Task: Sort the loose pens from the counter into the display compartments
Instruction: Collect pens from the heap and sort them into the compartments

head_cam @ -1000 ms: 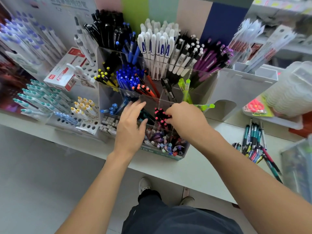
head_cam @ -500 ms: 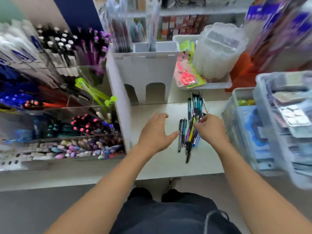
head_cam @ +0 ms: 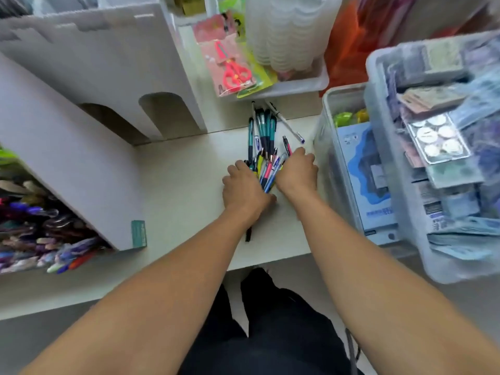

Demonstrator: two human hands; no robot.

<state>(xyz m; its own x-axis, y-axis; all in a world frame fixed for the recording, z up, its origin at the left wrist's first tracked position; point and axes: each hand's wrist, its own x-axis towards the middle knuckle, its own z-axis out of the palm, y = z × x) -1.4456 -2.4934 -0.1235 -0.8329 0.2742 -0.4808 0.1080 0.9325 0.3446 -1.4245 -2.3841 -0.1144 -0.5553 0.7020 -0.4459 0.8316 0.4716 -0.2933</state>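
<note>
Both hands, left hand and right hand, clasping loose pens (lower barrels hidden beneath).

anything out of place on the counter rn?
Yes: a heap of loose pens lies jumbled on the counter, not in the display compartments. Left hand and right hand bracket it. One clear pen lies askew.

Both arms extended forward, hands close together.
Left hand palm down, fingers curled; right hand likewise, fingers curled inward toward left.
</note>
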